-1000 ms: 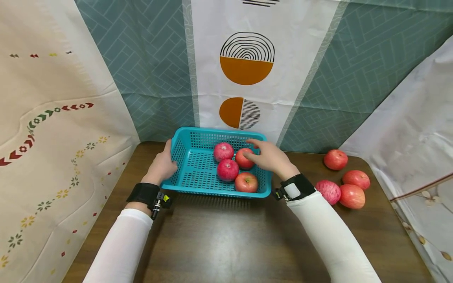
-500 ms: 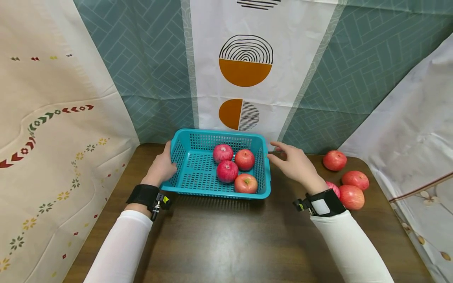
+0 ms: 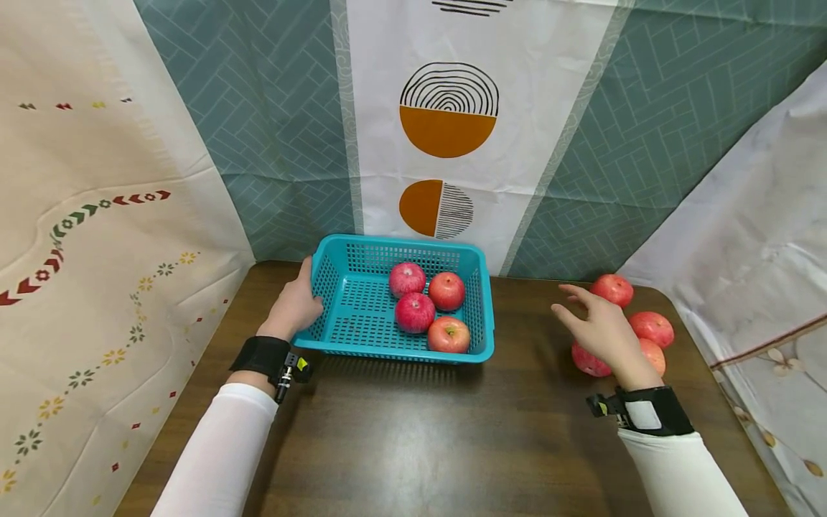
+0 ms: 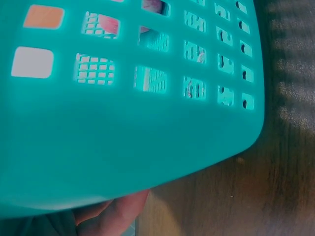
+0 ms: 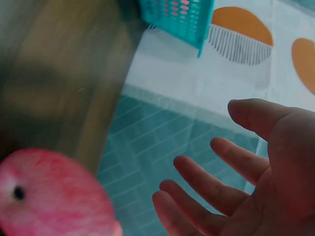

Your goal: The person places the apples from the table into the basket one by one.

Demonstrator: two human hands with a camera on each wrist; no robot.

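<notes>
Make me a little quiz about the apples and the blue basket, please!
1. How many apples lie inside the teal basket?
2. True or false: the right hand is gripping an apple.
3. What does the left hand hold? A) an apple B) the basket's left side C) the curtain

Key:
1. Four, among them the front apple.
2. False. Its fingers are spread and bare above the apples on the table; the right wrist view shows nothing held.
3. B
</notes>
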